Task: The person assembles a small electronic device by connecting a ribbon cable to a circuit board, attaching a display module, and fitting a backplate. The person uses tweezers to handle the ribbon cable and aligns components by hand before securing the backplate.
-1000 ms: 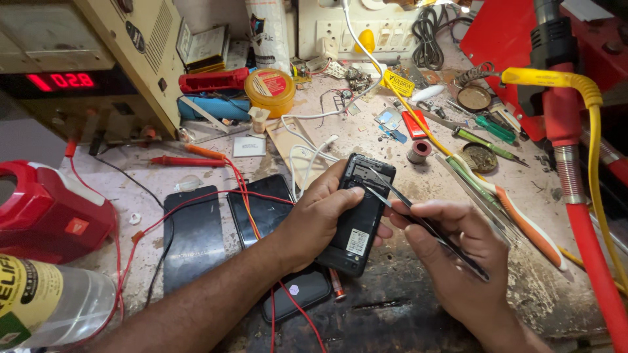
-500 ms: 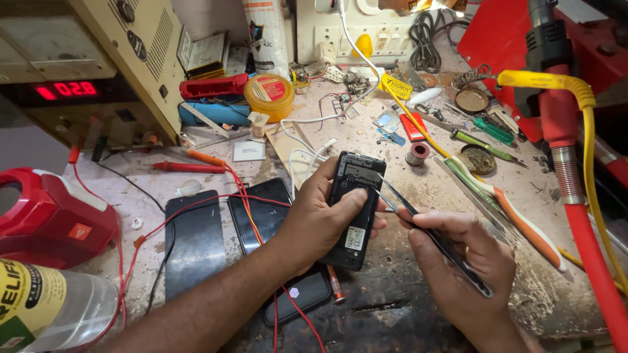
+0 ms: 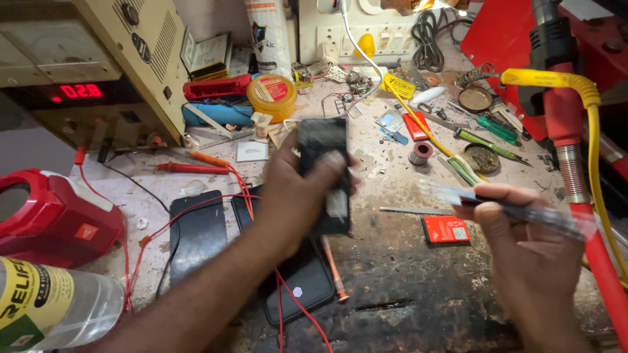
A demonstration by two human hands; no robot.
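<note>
Left hand (image 3: 294, 196): fingers wrapped tight around a small black phone (image 3: 325, 171), back cover off, held upright above the middle of the table (image 3: 418, 274). The thumb sits on its left edge, the fingertips curl over the right edge. The image is motion-blurred; fine detail of the phone is not readable.

Right hand (image 3: 523, 255): at 3 o'clock from the phone, well apart from it. Fingers are pinched shut on a thin dark tool (image 3: 523, 210), which lies roughly level with its blurred tip pointing toward 9 o'clock, at the phone. Kind of tool cannot be told.

Surroundings, taken from the phone:
- 6 o'clock: a dark phone screen (image 3: 301, 287) flat on the table, under the left forearm, with red wires (image 3: 196, 208) crossing it.
- 8 o'clock: a second black panel (image 3: 198, 229).
- 4 o'clock: a small red battery (image 3: 445, 229), between the two hands, lower on the table.
- 10 o'clock: a beige power supply (image 3: 98, 65) with red digits lit.
- 11 o'clock: a round yellow tin (image 3: 272, 96).
- 2 o'clock: screwdrivers (image 3: 487, 134) and small parts.
- Far 3 o'clock: a yellow cable (image 3: 592, 150) along a red stand (image 3: 575, 196).
</note>
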